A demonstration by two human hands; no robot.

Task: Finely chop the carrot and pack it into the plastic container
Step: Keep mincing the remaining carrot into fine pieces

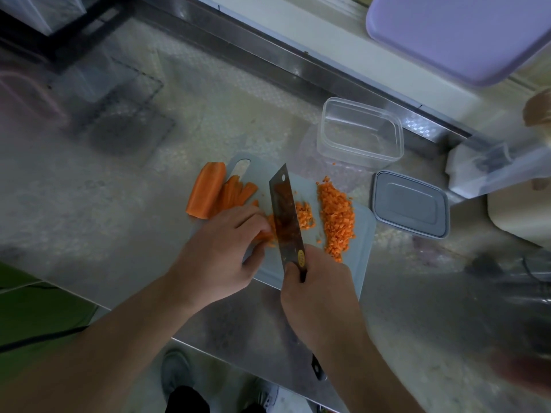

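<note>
A pale cutting board lies on the steel counter. My right hand grips the handle of a cleaver, its blade standing on the board. My left hand holds carrot strips with curled fingers just left of the blade. A small heap of diced carrot lies right of the blade, and a larger heap further right. A carrot half and cut strips sit at the board's left end. The clear plastic container stands empty behind the board.
A grey lid lies right of the board. A purple tray hangs over the back right. A second knife handle sticks out at the counter's front edge. Blurred objects crowd the right side. A wire rack's shadow falls at back left.
</note>
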